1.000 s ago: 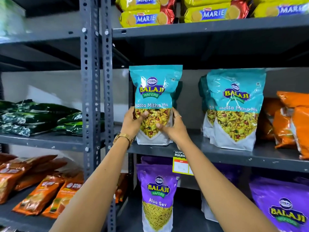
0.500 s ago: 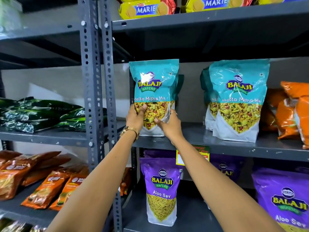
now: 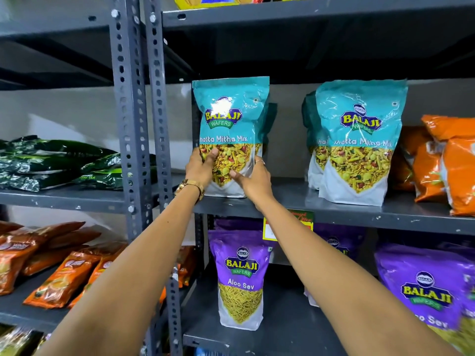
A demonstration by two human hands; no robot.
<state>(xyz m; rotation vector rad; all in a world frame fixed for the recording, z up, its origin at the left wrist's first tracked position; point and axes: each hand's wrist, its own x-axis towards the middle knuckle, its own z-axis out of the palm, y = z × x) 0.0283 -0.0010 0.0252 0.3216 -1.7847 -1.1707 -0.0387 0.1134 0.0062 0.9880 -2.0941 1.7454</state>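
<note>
A teal Khatta Mitha Mix pouch [image 3: 231, 124] stands upright at the left end of the grey middle shelf [image 3: 334, 209]. My left hand [image 3: 199, 167] grips its lower left edge, thumb across the front. My right hand [image 3: 253, 179] holds the lower right edge, thumb on the front and fingers round the side. Another teal pouch stands close behind it, mostly hidden.
Two more teal pouches [image 3: 359, 142] stand to the right, then orange packets [image 3: 447, 163]. Purple Aloo Sev pouches [image 3: 241, 278] fill the shelf below. Perforated grey uprights [image 3: 133, 111] stand left of the pouch. Green packets [image 3: 56, 163] and orange packets [image 3: 59, 276] lie on the left rack.
Both hands have pushed the teal pouch further back onto the shelf, where it now stands upright on its base. My view has moved closer and tilted down.
</note>
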